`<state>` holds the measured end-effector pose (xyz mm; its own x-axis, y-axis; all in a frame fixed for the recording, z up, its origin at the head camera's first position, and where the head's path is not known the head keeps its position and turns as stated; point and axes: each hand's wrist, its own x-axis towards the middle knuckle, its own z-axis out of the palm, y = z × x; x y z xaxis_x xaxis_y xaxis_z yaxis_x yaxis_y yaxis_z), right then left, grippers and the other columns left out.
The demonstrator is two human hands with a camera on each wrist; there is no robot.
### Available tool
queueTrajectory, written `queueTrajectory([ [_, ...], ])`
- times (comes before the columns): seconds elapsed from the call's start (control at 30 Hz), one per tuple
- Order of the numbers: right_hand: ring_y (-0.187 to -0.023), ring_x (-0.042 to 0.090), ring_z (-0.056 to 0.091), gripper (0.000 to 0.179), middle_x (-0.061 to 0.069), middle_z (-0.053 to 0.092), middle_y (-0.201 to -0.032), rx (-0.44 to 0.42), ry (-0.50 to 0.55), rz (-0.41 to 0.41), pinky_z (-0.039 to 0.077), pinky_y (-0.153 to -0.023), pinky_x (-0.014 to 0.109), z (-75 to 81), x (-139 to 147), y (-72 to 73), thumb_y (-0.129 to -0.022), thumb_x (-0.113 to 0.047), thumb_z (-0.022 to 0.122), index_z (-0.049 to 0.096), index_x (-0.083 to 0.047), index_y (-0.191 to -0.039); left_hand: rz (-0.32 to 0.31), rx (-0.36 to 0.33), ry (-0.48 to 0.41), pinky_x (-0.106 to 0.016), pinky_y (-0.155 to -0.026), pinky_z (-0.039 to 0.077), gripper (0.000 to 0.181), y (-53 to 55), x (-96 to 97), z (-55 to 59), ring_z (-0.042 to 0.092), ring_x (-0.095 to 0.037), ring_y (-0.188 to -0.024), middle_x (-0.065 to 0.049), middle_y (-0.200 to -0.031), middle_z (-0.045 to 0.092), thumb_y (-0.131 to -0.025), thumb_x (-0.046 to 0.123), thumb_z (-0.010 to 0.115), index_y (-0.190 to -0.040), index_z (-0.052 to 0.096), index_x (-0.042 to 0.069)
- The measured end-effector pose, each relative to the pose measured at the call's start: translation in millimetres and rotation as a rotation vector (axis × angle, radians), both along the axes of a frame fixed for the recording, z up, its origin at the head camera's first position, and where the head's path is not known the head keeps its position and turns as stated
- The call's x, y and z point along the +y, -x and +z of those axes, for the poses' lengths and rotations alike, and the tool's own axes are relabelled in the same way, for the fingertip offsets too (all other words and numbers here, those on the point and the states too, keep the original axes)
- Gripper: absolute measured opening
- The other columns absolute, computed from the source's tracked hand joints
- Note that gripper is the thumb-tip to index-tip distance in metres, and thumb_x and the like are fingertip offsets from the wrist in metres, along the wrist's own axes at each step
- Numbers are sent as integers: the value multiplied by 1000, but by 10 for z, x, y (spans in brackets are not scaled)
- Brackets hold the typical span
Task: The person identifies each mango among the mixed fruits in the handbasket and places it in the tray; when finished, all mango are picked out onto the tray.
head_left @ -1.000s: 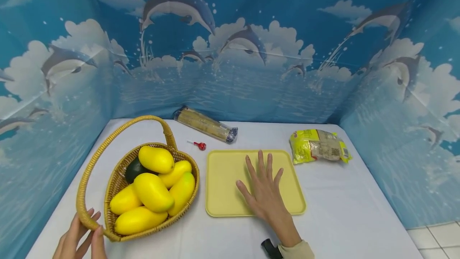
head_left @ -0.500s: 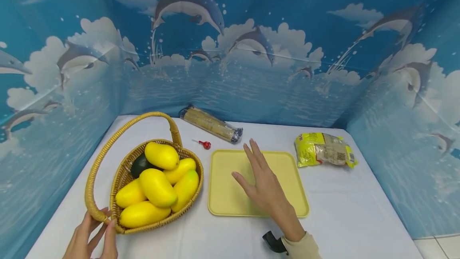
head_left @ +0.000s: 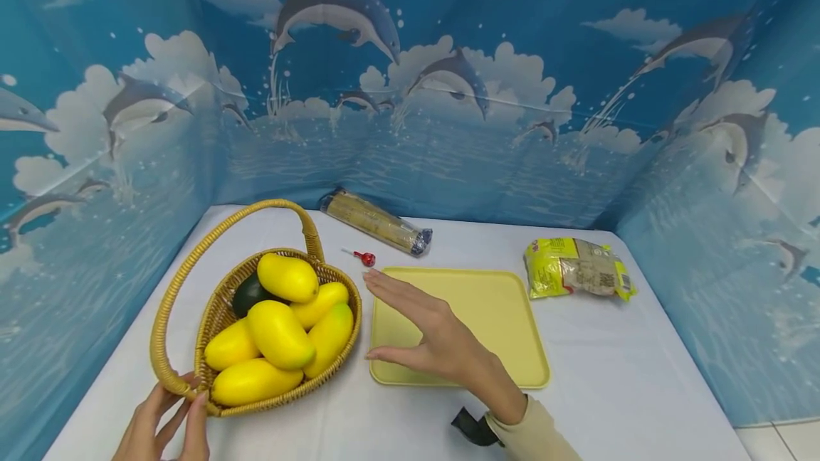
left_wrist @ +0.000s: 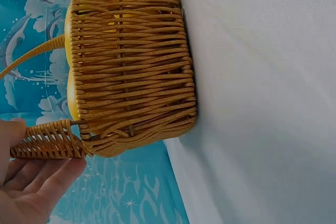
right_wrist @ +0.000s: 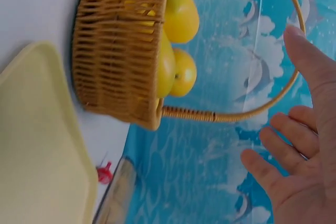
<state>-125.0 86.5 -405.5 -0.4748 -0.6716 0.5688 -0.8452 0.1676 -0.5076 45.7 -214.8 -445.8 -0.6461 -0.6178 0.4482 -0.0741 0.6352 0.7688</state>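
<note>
My left hand (head_left: 160,427) pinches the near base of the arched handle (head_left: 168,297) on a wicker basket (head_left: 342,360). The left wrist view shows the thumb and fingers of that hand (left_wrist: 39,184) on either side of the woven handle. Heaped in the basket are several yellow mangoes (head_left: 280,336) and a dark green fruit (head_left: 246,295), partly hidden under them. My right hand (head_left: 442,340) is over the left part of a yellow tray (head_left: 493,311), fingers extended and thumb apart, holding nothing. Its fingertips point toward the basket without touching it.
A red lollipop (head_left: 367,259) lies behind the tray's left corner. Farther back is a clear-wrapped bundle of yellowish sticks (head_left: 374,221). A yellow printed bag (head_left: 579,267) rests to the right. Dolphin-patterned cloth (head_left: 410,155) walls the white table (head_left: 628,375) at back and sides.
My right hand has lifted from above the tray's middle and swung left toward the basket, turning sideways. My left hand keeps its hold on the handle. The head view has shifted slightly.
</note>
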Motion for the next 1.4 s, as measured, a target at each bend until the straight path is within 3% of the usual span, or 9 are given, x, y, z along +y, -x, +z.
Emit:
queueTrajectory([
  [0.27, -158, 21, 38, 98, 8, 40, -172, -51, -125, 222, 42, -127, 39, 123, -282, -21, -88, -26, 93, 38, -9, -168, -9, -1, 12, 5, -90, 43, 52, -6, -21, 3, 52, 15, -114, -15, -120, 70, -89, -17, 78, -138, 64, -3],
  [0.5, -162, 14, 26, 98, 4, 28, -178, -126, -255, 356, 34, -131, 32, 217, -498, -47, -91, -26, 90, 34, -10, -170, -12, -5, 23, 4, -89, 44, 52, 4, -52, 15, 63, -4, -114, -14, -120, 70, -89, -15, 79, -137, 65, -2],
  [0.63, -164, 9, 17, 101, -1, 19, -180, -174, -396, 389, 29, -132, 30, 283, -602, -29, -92, -29, 88, 28, -15, -172, -14, -17, 15, 5, -88, 43, 49, 12, -58, 39, 59, 6, -114, -15, -119, 71, -90, -13, 80, -136, 65, -2],
  [0.73, -164, 7, 12, 102, -3, 16, -180, -161, -511, 418, 25, -133, 26, 337, -694, 3, -92, -34, 87, 27, -16, -172, -19, -8, 9, 5, -88, 42, 47, 17, -58, 45, 50, 18, -113, -16, -119, 72, -91, -12, 79, -135, 65, -3],
  [0.87, -165, 8, 12, 102, 2, 18, -180, -144, -565, 478, 22, -132, 22, 379, -826, 66, -92, -33, 88, 28, -11, -171, -15, 5, 8, 4, -89, 43, 47, 24, -58, 39, 52, 17, -113, -17, -119, 72, -91, -13, 79, -135, 65, -4],
  [1.03, -165, 19, 17, 102, 11, 23, -179, -123, -542, 501, 18, -133, 23, 346, -956, 162, -90, -28, 91, 31, -4, -169, -19, 7, 1, 4, -89, 43, 45, 30, -56, 38, 52, 17, -113, -17, -119, 72, -91, -13, 79, -133, 66, -4],
  [1.23, -166, 22, 13, 101, 11, 23, -178, -84, -604, 478, 7, -135, 27, 257, -1061, 226, -90, -29, 91, 33, -4, -168, -4, -18, 3, 4, -88, 42, 46, 5, -24, 19, 49, 20, -112, -15, -117, 72, -90, -14, 79, -133, 65, -3],
  [1.4, -166, 25, 15, 99, 11, 25, -178, -90, -619, 444, 14, -135, 27, 172, -1120, 267, -91, -28, 90, 34, -4, -168, -4, -18, 10, 4, -88, 43, 46, -1, -29, 18, 49, 20, -112, -15, -117, 72, -90, -14, 79, -132, 65, -3],
])
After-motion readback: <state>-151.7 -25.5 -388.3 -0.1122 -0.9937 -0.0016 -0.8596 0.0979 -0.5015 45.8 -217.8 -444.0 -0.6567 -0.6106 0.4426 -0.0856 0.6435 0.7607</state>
